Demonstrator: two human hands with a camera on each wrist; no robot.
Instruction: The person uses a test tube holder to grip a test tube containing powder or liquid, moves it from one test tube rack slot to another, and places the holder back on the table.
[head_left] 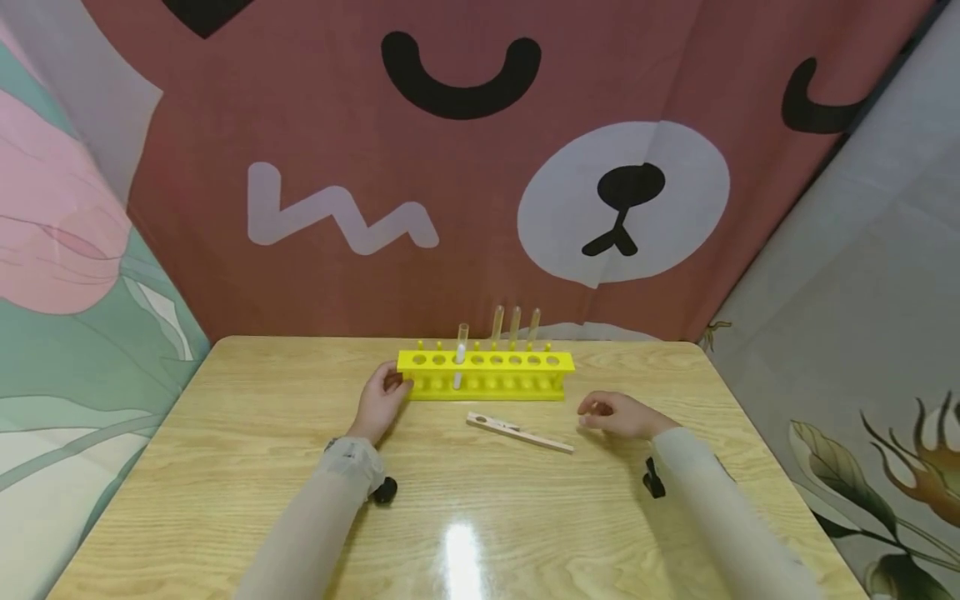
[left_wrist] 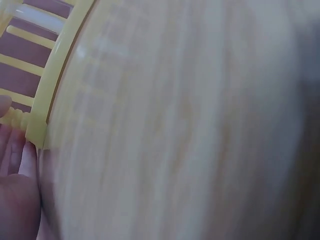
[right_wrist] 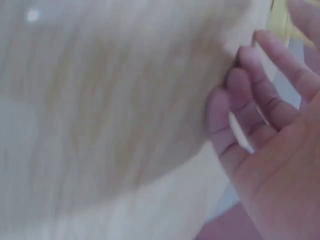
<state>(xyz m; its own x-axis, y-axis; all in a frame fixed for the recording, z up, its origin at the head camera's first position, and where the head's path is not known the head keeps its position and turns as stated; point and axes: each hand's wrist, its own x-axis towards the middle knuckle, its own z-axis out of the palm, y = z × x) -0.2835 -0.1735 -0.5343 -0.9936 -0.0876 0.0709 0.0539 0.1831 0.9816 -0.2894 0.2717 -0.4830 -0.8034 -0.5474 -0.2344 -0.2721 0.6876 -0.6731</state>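
A yellow test tube rack (head_left: 486, 362) stands near the table's back edge. My left hand (head_left: 381, 403) grips its left end; in the left wrist view the thumb and fingers meet the end of the rack (left_wrist: 55, 65). One test tube (head_left: 461, 354) with white contents stands in a hole left of the rack's middle. Three empty-looking tubes (head_left: 515, 325) sit upside down along its back row. My right hand (head_left: 618, 415) is over the table, right of the rack, with relaxed fingers (right_wrist: 242, 97) and nothing in them. Between the hands lies a wooden test tube clamp (head_left: 519, 432).
The light wooden table (head_left: 450, 500) reaches back to a reddish-brown curtain (head_left: 337, 292) with a cartoon face. Patterned cloths hang at the left and right sides. A dark round thing (head_left: 385, 490) sits at the left wrist.
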